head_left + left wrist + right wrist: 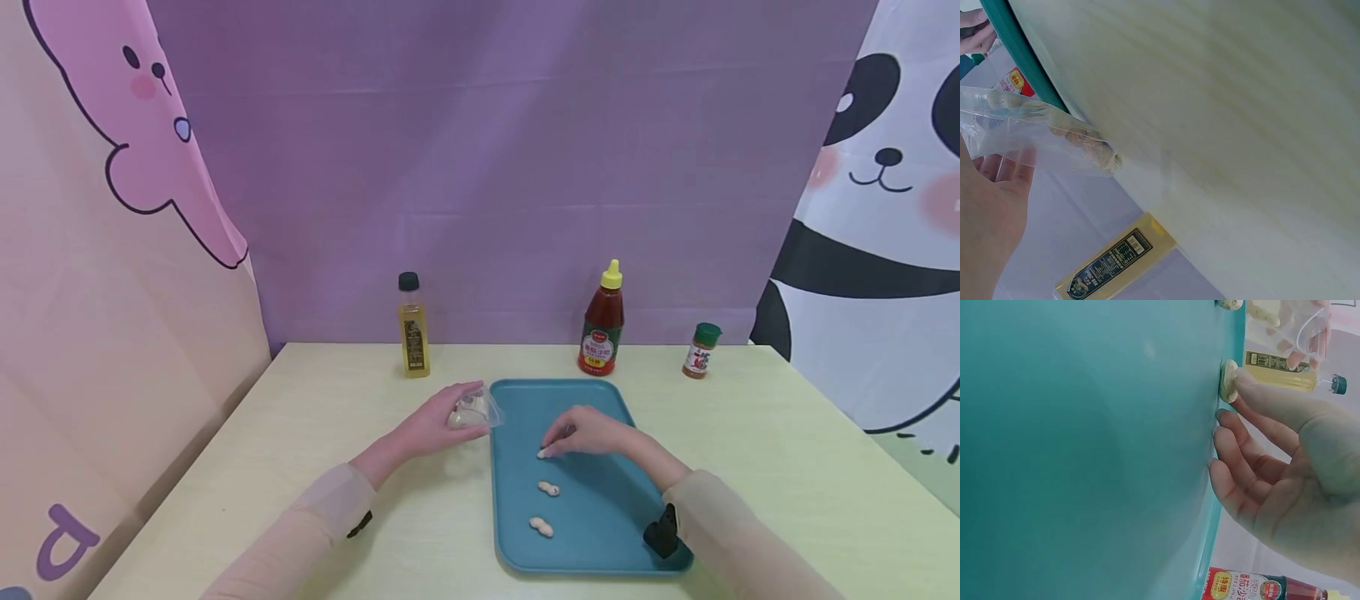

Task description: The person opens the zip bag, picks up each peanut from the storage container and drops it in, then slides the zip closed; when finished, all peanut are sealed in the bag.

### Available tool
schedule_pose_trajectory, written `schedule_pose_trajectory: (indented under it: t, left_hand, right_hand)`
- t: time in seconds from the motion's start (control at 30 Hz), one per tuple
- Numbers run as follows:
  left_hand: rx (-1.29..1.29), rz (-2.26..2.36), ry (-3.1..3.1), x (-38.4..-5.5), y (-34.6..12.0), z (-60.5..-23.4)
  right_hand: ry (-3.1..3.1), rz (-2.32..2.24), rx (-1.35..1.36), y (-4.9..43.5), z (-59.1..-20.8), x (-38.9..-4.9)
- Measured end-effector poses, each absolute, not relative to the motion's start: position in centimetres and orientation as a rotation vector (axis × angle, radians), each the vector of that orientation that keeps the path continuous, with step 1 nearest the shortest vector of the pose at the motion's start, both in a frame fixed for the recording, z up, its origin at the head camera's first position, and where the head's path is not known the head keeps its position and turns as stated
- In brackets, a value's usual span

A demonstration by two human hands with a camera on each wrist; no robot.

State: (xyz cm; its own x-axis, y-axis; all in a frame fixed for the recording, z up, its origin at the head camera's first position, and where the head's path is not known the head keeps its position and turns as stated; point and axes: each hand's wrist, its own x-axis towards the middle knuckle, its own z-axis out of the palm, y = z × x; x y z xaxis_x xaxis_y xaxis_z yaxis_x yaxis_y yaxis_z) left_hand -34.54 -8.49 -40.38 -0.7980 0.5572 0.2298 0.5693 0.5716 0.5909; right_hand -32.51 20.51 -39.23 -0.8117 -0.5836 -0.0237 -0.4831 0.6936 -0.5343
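Note:
My left hand (442, 418) grips a clear plastic bag (476, 408) at the left edge of a blue tray (592, 560). Peanuts in their shells (1088, 142) show through the bag in the left wrist view. Over the tray, my right hand (587, 431) has thumb and forefinger on an unshelled peanut (1229, 381), pinching it at the tray surface. Its other fingers are bent, with their tips close to the tray. Nearer me on the tray lie two more peanuts, one in the middle (549, 488) and one lower down (541, 527).
Behind the tray stand an oil bottle (414, 333) on the left, a red ketchup bottle (602, 329) with a yellow cap, and a small green-capped spice jar (701, 352) on the right. A purple cloth (480, 208) hangs behind the pale table (750, 450).

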Motion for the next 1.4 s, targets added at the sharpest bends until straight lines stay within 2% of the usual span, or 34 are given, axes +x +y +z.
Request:
schedule_pose_trajectory:
  t: [0.53,0.83,1.4]
  left_hand:
    - [-0.995,-1.054,-2.778,-34.6,-8.5,-40.1]
    - [-0.988,-1.049,-2.786,-34.7,-8.3,-40.1]
    - [-0.998,-1.064,-2.777,-34.7,-8.4,-40.4]
  right_hand:
    - [2.726,-0.78,-0.784,20.6,-38.8,-32.6]
    - [2.813,-0.84,-0.853,20.5,-37.9,-33.0]
    - [2.854,-1.035,-0.942,15.5,-35.1,-32.5]
